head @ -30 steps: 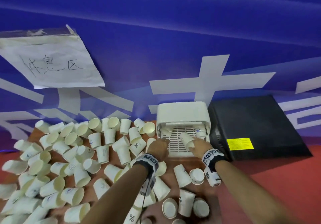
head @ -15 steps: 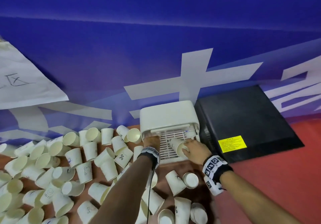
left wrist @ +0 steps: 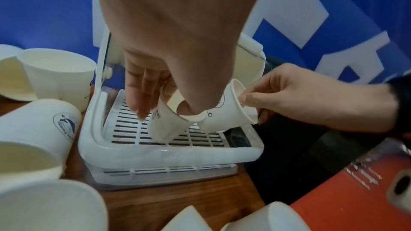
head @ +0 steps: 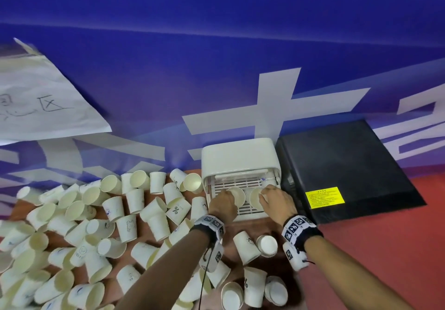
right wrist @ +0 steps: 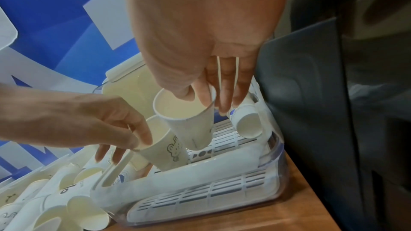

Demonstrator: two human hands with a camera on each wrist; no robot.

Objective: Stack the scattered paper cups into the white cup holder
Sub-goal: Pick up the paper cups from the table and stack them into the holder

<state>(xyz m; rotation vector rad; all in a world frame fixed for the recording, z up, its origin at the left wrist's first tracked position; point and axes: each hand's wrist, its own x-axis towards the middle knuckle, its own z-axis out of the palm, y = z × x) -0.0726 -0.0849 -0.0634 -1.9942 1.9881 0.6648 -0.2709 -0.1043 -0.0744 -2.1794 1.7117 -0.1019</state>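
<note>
A wooden table stands against a blue banner; scattered paper cups lie across its left and front; a white cup holder sits at the back; a black box stands just beside it.

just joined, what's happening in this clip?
A person is loading paper cups into the white plastic cup holder. The left hand holds a bear-print paper cup, the right hand a plain white paper cup, both tilted over the slatted tray. Dozens of loose paper cups lie scattered on the wooden table.
</note>
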